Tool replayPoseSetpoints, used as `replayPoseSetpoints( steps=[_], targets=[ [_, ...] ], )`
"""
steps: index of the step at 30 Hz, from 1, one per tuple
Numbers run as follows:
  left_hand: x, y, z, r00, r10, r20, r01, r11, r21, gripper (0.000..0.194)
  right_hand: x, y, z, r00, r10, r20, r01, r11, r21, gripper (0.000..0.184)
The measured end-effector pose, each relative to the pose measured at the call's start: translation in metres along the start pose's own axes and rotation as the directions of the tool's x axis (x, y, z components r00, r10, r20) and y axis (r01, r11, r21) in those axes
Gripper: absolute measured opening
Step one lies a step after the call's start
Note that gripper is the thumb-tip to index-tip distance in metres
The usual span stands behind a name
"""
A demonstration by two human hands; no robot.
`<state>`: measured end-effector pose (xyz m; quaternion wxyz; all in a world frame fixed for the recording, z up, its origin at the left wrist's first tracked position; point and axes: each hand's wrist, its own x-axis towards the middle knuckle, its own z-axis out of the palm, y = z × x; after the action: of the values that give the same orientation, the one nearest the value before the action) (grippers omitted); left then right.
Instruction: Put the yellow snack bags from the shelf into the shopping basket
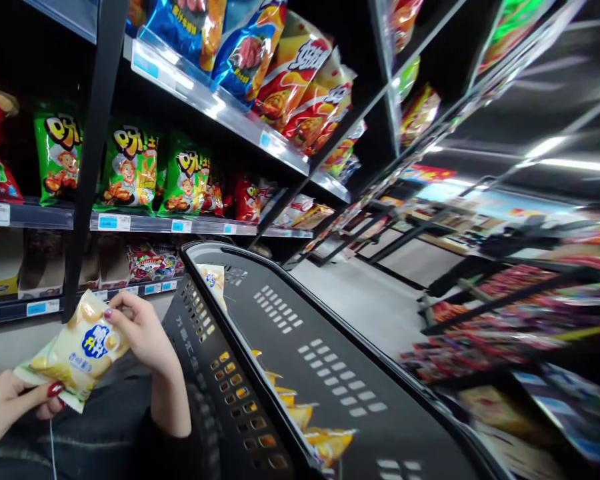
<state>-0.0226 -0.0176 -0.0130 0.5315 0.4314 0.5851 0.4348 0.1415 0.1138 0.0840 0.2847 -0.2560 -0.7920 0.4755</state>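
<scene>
A pale yellow snack bag (83, 347) with a blue logo is held between both hands at the lower left, tilted, its printed front toward me. My left hand (23, 400) pinches its lower end, thumb on the front. The bag's upper right edge is gripped by my right hand (143, 330), thumb on top and fingers mostly behind it. Just right of my right hand is a dark grey plastic shopping basket (280, 320) with slotted walls. Inside, several yellow snack bags (327, 443) stand in a row along the near wall, and a pale bag (213, 280) sits at the far end.
Shelves (220, 223) of snack bags run along the left, with green bags (130, 167) at middle height and blue bags (250, 53) above. A dark upright post (93, 147) crosses the shelves. Pale floor (360, 287) shows beyond the basket; blurred racks (520, 293) stand right.
</scene>
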Motion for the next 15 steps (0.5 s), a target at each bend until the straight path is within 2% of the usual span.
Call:
replayPoseSetpoints(
  steps=[2, 5, 7, 9, 11, 13, 15],
  targets=[
    [0.01, -0.011, -0.002, 1.0, -0.009, -0.015, 0.009, 0.999, -0.043, 0.026, -0.012, -0.021, -0.003, 0.997, -0.08, 0.022, 0.082, 0.979, -0.185, 0.011],
    [0.022, -0.02, -0.003, 1.0, -0.002, -0.008, 0.001, 0.997, -0.079, 0.031, -0.029, -0.042, 0.006, 0.988, -0.143, 0.059, 0.154, 0.872, -0.464, 0.004],
    [0.025, -0.02, -0.003, 0.998, 0.033, -0.057, -0.037, 0.997, -0.069, 0.035, -0.037, -0.044, 0.016, 0.992, -0.105, 0.069, 0.126, 0.812, -0.57, 0.022],
    [0.024, -0.015, -0.001, 0.995, 0.071, -0.069, -0.074, 0.996, -0.042, 0.036, -0.044, -0.042, 0.025, 0.996, -0.05, 0.08, 0.088, 0.789, -0.608, 0.042],
    [0.019, -0.009, 0.005, 0.995, 0.094, -0.01, -0.094, 0.996, -0.003, 0.032, -0.057, -0.045, 0.026, 0.997, -0.008, 0.075, 0.052, 0.792, -0.609, 0.04],
    [0.013, -0.003, 0.011, 0.993, 0.105, 0.054, -0.107, 0.994, 0.028, 0.026, -0.083, -0.058, 0.015, 1.0, -0.007, 0.003, 0.008, 0.808, -0.589, 0.029],
    [0.007, 0.002, 0.014, 0.993, 0.093, 0.076, -0.096, 0.995, 0.04, 0.031, -0.118, -0.08, -0.013, 0.986, -0.064, -0.155, -0.031, 0.842, -0.539, 0.031]
  ],
)
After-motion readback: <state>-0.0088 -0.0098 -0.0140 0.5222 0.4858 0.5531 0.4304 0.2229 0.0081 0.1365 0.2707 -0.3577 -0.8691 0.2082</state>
